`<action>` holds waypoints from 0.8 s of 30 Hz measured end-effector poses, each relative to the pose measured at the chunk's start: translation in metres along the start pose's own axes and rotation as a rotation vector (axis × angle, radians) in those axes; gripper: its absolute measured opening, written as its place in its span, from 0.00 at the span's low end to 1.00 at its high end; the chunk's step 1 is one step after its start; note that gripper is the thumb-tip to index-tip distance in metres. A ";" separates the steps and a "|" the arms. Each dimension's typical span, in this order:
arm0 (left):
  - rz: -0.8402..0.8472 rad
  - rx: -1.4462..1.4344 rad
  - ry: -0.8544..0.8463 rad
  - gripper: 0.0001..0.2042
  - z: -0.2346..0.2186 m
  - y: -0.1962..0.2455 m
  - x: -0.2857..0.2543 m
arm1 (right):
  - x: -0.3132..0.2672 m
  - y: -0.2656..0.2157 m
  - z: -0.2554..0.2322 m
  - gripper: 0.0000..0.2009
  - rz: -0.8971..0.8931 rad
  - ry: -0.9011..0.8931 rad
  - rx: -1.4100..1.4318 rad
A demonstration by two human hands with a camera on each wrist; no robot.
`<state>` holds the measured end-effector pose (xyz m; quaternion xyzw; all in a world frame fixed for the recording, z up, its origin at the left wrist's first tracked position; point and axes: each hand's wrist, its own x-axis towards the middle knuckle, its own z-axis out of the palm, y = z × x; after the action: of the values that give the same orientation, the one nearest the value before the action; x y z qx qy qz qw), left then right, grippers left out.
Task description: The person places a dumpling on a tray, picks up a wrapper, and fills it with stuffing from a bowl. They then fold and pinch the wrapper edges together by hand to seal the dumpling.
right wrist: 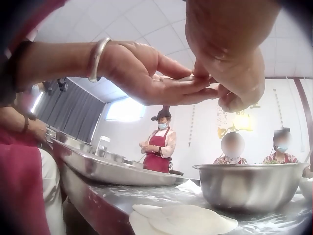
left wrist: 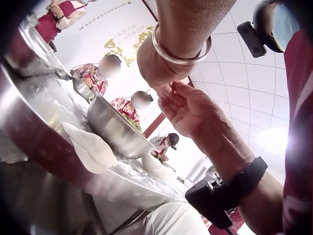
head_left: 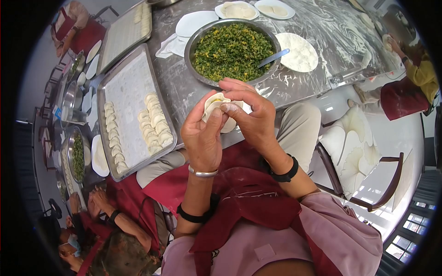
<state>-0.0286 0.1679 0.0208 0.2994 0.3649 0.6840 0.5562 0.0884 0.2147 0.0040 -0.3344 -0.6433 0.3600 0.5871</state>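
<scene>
In the head view a dumpling, its pale dough folded round a bit of yellow filling, sits between both hands in front of the table edge. My left hand, with a silver bangle at the wrist, cradles it from the left. From the other side my right hand pinches the dough rim between thumb and fingers. Both wrist views show the hands from below, fingertips meeting and hiding most of the dough. Flat dough wrappers lie at the table edge beneath the hands.
A steel bowl of chopped green filling with a blue-handled utensil stands beyond the hands. To its right is a plate of flour. At left, a metal tray holds rows of dumplings. Other people work around the tables; a chair stands right.
</scene>
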 end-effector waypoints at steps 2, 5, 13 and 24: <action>0.002 0.020 -0.004 0.20 0.000 0.000 -0.001 | 0.001 0.001 -0.002 0.08 -0.020 -0.018 0.014; 0.004 0.043 -0.026 0.20 0.000 0.001 -0.001 | 0.002 0.003 -0.002 0.07 -0.027 -0.012 0.085; -0.001 0.037 -0.049 0.20 -0.006 -0.001 -0.001 | -0.002 0.008 -0.009 0.12 0.026 -0.100 0.026; -0.083 0.155 -0.117 0.22 -0.009 0.008 -0.001 | -0.002 0.008 -0.006 0.09 0.083 -0.125 0.101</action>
<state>-0.0403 0.1647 0.0219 0.3657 0.3959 0.6114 0.5795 0.0943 0.2174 -0.0038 -0.3075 -0.6453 0.4364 0.5464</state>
